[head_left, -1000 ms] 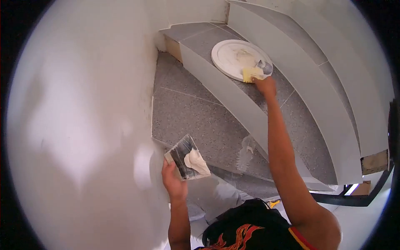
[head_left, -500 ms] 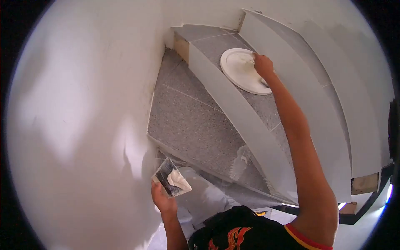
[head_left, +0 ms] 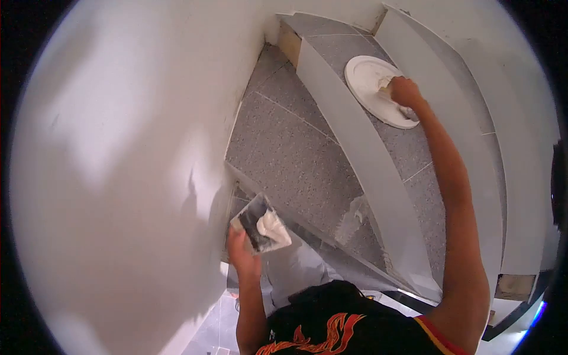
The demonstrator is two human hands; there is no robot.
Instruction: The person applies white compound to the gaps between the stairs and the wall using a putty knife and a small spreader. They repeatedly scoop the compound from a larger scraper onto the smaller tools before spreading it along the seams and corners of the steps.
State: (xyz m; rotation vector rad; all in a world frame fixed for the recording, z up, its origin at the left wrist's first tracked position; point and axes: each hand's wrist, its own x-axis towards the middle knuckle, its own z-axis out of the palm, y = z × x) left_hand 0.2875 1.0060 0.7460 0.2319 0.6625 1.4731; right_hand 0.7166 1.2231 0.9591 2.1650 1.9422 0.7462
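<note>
My left hand (head_left: 243,254) is closed around the edge of a flat, square putty board (head_left: 251,219), held up near the wall. A thick dollop of white putty (head_left: 272,226) sits on its dark face. My right hand (head_left: 406,92) is closed over a round white lid (head_left: 361,74) lying on a stair tread. It grips what looks like a putty knife (head_left: 408,112); a greyish blade part shows below the hand, and the rest is hidden. Some putty (head_left: 385,83) lies on the lid beside my fingers.
Curved stairs with speckled grey treads (head_left: 290,139) and pale risers (head_left: 355,148) climb to the right. A white wall (head_left: 136,148) stands close on my left. A whitish smear (head_left: 353,220) marks the lower tread. An unfinished brownish patch (head_left: 515,287) shows at a riser's end.
The view has shifted, so the stairs and lid appear farther right. The putty board sits higher and more to the right in view. My right hand stays at the lid, with more putty visible beside it.
</note>
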